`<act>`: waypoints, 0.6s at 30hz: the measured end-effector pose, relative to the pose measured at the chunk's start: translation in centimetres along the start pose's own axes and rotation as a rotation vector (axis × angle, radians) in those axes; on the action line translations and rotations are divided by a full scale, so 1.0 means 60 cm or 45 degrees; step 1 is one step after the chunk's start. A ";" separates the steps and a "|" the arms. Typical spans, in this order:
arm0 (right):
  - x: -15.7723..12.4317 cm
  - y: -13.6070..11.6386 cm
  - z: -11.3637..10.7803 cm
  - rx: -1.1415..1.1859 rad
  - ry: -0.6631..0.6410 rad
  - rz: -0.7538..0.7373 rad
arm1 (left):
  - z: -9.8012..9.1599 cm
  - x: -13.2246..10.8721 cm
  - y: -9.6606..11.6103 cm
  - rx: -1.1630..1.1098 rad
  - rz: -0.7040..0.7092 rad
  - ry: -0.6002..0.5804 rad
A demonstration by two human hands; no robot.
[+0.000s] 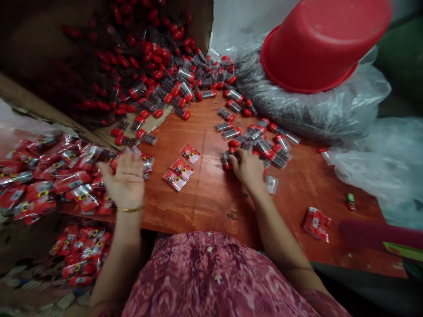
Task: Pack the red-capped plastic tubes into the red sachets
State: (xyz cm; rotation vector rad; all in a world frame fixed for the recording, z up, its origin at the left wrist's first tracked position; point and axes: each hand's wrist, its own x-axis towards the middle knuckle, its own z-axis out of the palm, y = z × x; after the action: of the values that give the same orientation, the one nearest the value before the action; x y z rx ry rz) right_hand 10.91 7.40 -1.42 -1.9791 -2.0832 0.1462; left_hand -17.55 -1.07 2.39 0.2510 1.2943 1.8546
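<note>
My left hand (124, 181), a little blurred, is turned palm up with its fingers stretched out beside the heap of red printed packets (74, 176); nothing lies in it. On the right, the fingers of my right hand (250, 171) curl down over a small clear container with a red cap (226, 160), at the near edge of a loose pile of such containers (264, 143). Dark little pieces show through their clear walls. Between the hands lie several flat red printed cards (181, 169), partly overlapping.
A cardboard box (33, 99) on its side spills many red-capped containers (161, 90) onto the wooden table (201, 207). A red tub (317, 48) stands upside down on a filled plastic bag (297, 105). One red packet (316, 223) lies at right; more packets (84, 251) are below the table edge.
</note>
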 end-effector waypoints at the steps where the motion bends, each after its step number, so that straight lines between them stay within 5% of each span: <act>1: -0.005 0.004 0.006 -0.031 0.000 -0.031 | 0.015 -0.005 -0.013 0.196 -0.024 -0.062; 5: -0.033 0.012 0.023 -0.065 0.086 -0.104 | 0.091 0.002 -0.087 1.329 0.408 -0.501; 9: -0.045 0.026 0.027 -0.002 0.099 -0.153 | 0.124 0.044 -0.133 2.028 0.670 -0.708; 13: -0.047 0.025 0.015 0.157 0.184 -0.140 | 0.118 0.056 -0.141 2.232 0.732 -0.786; 18: -0.047 -0.033 -0.004 0.582 0.226 -0.263 | 0.116 0.028 -0.131 2.095 0.761 -0.762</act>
State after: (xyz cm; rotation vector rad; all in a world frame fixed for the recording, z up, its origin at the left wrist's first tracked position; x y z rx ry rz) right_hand 9.18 4.44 -1.05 -1.4493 -1.9151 0.3560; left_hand -10.48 5.78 -1.64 1.9904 2.0465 0.4685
